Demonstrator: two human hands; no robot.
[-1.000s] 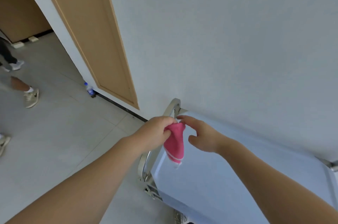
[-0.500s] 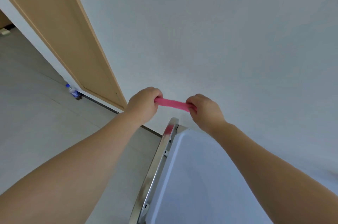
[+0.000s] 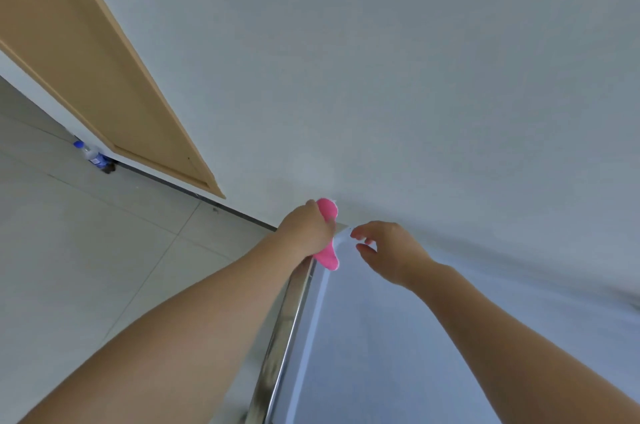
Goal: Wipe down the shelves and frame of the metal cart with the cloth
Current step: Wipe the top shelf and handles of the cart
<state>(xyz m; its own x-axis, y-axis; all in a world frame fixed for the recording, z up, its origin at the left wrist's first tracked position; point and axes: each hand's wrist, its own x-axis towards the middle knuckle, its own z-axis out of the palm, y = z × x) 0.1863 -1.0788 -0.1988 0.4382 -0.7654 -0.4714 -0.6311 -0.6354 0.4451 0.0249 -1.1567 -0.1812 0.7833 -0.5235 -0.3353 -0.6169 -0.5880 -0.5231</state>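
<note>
My left hand (image 3: 306, 231) grips a bunched pink cloth (image 3: 327, 252) at the far end of the cart's shiny metal rail (image 3: 282, 330). The cloth sticks out above and below my fist, and its lower end hangs against the rail's top corner. The cart's pale top shelf (image 3: 381, 354) runs from that corner toward me. My right hand (image 3: 389, 250) hovers just right of the cloth over the shelf's far corner, fingers loosely curled and holding nothing.
A white wall (image 3: 415, 77) stands directly behind the cart. A wooden door (image 3: 86, 59) is at the left, with a small plastic bottle (image 3: 91, 155) on the tiled floor (image 3: 86, 250) at its base.
Both hands held the cloth stretched between them half a second ago. My right hand has let go, and the cloth is now bunched in my left hand down at the rail.
</note>
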